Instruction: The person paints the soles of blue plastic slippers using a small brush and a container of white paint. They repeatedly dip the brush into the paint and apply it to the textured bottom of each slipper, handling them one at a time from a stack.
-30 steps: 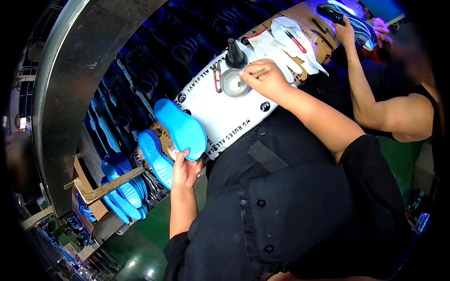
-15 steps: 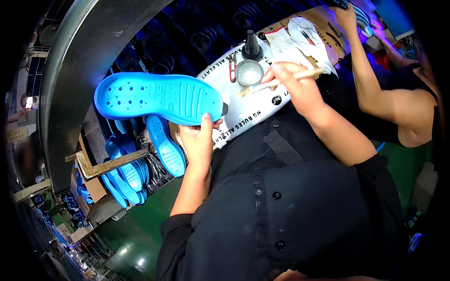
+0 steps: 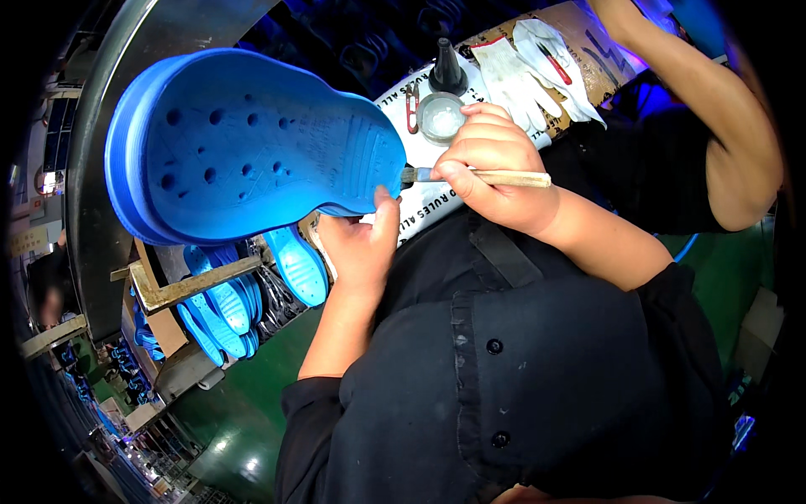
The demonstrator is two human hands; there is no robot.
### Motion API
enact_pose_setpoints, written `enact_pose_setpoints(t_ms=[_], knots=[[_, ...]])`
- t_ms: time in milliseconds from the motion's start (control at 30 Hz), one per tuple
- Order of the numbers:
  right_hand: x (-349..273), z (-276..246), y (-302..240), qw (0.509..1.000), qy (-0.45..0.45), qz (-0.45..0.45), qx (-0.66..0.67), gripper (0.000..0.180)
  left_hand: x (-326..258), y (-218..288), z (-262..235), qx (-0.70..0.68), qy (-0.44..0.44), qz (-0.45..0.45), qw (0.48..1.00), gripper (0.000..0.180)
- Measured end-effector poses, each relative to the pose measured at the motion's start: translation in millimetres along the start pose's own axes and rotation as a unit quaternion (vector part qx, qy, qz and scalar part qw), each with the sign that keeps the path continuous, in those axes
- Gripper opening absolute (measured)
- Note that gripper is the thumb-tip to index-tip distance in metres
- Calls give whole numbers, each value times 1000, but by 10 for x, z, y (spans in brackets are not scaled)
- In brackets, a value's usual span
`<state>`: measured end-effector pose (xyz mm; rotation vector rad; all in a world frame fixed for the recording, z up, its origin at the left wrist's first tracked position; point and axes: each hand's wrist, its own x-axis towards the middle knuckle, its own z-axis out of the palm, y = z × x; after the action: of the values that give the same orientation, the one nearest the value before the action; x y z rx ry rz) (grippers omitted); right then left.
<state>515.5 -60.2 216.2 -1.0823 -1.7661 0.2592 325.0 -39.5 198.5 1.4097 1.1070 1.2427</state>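
My left hand (image 3: 361, 239) grips a blue shoe sole (image 3: 243, 134) by its narrower end, the thumb resting near the rim. The sole is held up and tilted, showing round holes in its wider part and ridges toward the held end. Pinched in my right hand (image 3: 499, 172) is a brush (image 3: 525, 179) with a pale wooden handle. Its dark bristles meet or nearly meet the sole's narrow end, close to my left thumb. Just beyond my right hand stands a small round dish (image 3: 441, 118) with whitish contents, beside a dark conical bottle (image 3: 447, 71).
Red thread snips (image 3: 411, 109) lie left of the dish. White gloves (image 3: 510, 82) and a red-handled tool (image 3: 556, 67) are farther right. More blue soles (image 3: 222, 302) sit at the left by a wooden frame (image 3: 197, 290). A co-worker's arm (image 3: 705, 92) reaches in at upper right.
The sole has come up closer and tilted, so it looks larger. My right hand has brought the brush from near the dish leftward and down to the sole's narrow end.
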Motion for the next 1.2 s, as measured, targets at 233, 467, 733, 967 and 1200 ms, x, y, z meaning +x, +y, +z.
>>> enact_pose_setpoints(t_ms=[233,467,733,967,1200], knots=[[-23,-79,19,1000,-2,23,10,18,7,-6,-33,21,-8,3,1000,10],[-2,-51,59,1000,7,1,-20,18,-3,-30,-42,42,-11,27,999,12],[-11,6,-12,1000,-15,-12,-22,15,-14,-94,-49,45,-40,41,997,15],[-39,-46,7,1000,-13,-1,18,15,-23,-165,-17,28,-12,63,998,21],[-68,-77,-26,1000,-4,-2,7,18,6,-211,-93,84,-58,103,989,23]])
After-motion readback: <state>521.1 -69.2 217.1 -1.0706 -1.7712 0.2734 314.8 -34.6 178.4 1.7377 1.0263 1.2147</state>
